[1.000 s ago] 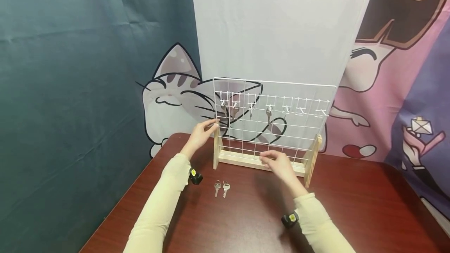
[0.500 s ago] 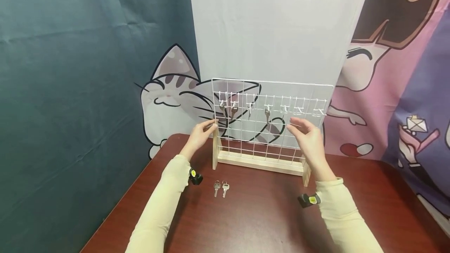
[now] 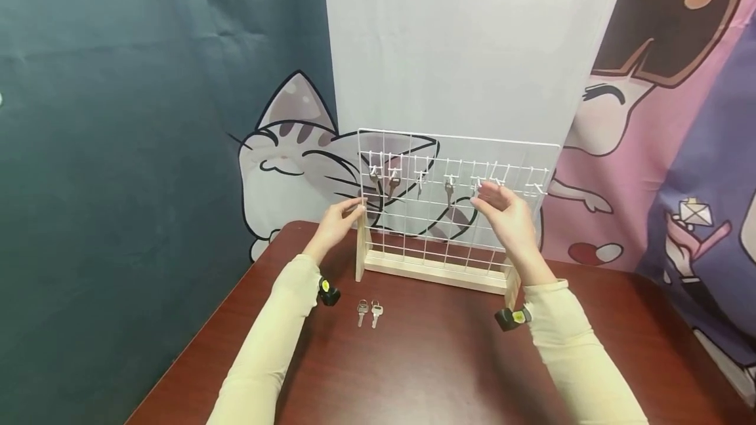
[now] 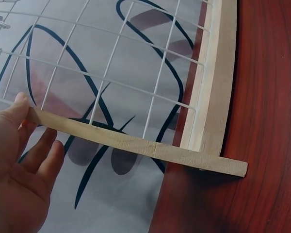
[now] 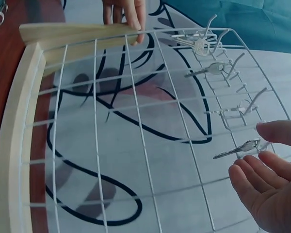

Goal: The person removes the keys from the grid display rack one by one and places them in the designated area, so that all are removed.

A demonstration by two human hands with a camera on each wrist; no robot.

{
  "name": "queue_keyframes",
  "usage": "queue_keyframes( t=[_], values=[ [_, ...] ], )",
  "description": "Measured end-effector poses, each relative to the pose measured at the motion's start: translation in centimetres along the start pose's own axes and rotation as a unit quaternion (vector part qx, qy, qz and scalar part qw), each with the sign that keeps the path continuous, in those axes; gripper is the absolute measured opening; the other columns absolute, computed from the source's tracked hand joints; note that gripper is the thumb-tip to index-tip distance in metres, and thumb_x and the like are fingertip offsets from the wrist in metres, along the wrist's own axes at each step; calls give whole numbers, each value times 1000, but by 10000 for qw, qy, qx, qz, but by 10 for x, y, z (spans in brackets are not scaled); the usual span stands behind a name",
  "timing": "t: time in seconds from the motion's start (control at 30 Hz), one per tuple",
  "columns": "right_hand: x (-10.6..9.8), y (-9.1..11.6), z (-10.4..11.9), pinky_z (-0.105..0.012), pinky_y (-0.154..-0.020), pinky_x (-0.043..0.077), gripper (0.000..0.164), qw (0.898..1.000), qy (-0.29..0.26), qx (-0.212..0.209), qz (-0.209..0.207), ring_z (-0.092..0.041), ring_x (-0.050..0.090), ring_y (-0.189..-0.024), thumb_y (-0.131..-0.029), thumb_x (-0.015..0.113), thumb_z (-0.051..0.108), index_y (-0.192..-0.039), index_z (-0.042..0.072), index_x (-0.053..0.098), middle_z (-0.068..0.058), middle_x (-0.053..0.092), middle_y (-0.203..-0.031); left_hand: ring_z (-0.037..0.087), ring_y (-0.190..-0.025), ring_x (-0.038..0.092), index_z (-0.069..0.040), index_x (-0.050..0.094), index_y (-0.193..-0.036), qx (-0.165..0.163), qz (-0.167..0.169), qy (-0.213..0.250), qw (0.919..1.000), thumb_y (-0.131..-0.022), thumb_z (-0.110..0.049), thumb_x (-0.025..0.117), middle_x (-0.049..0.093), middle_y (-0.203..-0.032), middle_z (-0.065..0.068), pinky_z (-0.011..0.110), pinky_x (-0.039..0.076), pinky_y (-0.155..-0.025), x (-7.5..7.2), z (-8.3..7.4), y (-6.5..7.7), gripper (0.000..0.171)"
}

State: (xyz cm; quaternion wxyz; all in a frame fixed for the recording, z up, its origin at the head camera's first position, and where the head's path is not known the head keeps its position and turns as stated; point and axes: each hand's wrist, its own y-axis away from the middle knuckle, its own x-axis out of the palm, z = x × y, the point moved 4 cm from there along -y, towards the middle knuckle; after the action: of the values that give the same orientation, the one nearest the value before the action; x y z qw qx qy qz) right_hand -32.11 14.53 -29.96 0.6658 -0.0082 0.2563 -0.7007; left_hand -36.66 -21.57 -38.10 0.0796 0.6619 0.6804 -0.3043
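Note:
A white wire grid rack with a wooden base (image 3: 437,273) stands on the table. My left hand (image 3: 336,225) pinches the top of its left wooden post (image 4: 136,144), thumb on one side and fingers on the other. Several keys hang from the left hooks, among them a key (image 3: 449,190) on the fourth hook. My right hand (image 3: 510,225) is raised at the hooks right of that key. In the right wrist view, its thumb and fingers are apart beside a hanging key (image 5: 240,147), with nothing seen between them. Whether the fingertips touch a hook, I cannot tell.
Two loose keys, a left one (image 3: 363,315) and a right one (image 3: 376,315), lie with their rings on the dark red table (image 3: 425,372) before the rack. A bare white hook (image 3: 536,188) sits at the grid's far right. Printed cloth (image 3: 472,51) hangs behind.
My right hand has risen from in front of the rack's base, moving up and right, then slightly left to the hooks. My left hand stays on the post.

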Motion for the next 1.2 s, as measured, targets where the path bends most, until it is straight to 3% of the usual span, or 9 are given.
queue_keyframes(
  t=[0.13,0.37,0.63,0.8,1.03,1.2],
  values=[
    [4,0,-2,-35,-103,48,53,9989,-391,251,-102,-23,61,-123,-96,72,26,-142,5,56,-13,62,-137,31,-124,61,-10,58,-143,-7,11,27,10000,-103,-32,60,60,-140,12,45,47,-105,2,0,-1,45],
    [11,-6,-3,-20,-89,54,47,9870,-1478,517,-354,-5,67,-96,-95,71,12,-138,-2,57,-22,63,-129,31,-125,60,-11,58,-143,-67,-95,97,9999,-103,-32,60,60,-141,12,46,47,-106,-1,-1,-2,45],
    [14,-8,-8,-23,-87,56,49,9796,-1860,689,-318,-4,70,-85,-95,71,13,-138,-6,55,9,71,-94,31,-126,59,-12,57,-145,-39,-105,74,9999,-104,-34,59,58,-142,11,46,48,-104,1,-3,-3,46],
    [15,-5,-12,-21,-86,55,49,9653,-2497,764,16,-6,72,-83,-96,70,11,-137,-8,52,7,72,-89,31,-126,59,-14,58,-144,-120,-92,14,9999,-104,-34,59,58,-143,11,46,49,-103,4,0,-1,45],
    [14,-2,-12,-22,-85,56,19,9442,-3183,820,205,-9,71,-78,-94,72,9,-111,6,64,3,73,-94,32,-124,61,-12,58,-144,-50,-132,0,9999,-103,-34,60,60,-140,12,47,49,-102,3,0,-1,46],
    [13,-1,-9,-23,-85,56,7,9368,-3410,764,183,-9,71,-76,-94,72,7,-99,8,66,1,72,-100,31,-124,61,-14,58,-144,-45,-93,-74,9999,-103,-36,59,59,-142,11,47,50,-101,2,1,-3,46]
  ],
)
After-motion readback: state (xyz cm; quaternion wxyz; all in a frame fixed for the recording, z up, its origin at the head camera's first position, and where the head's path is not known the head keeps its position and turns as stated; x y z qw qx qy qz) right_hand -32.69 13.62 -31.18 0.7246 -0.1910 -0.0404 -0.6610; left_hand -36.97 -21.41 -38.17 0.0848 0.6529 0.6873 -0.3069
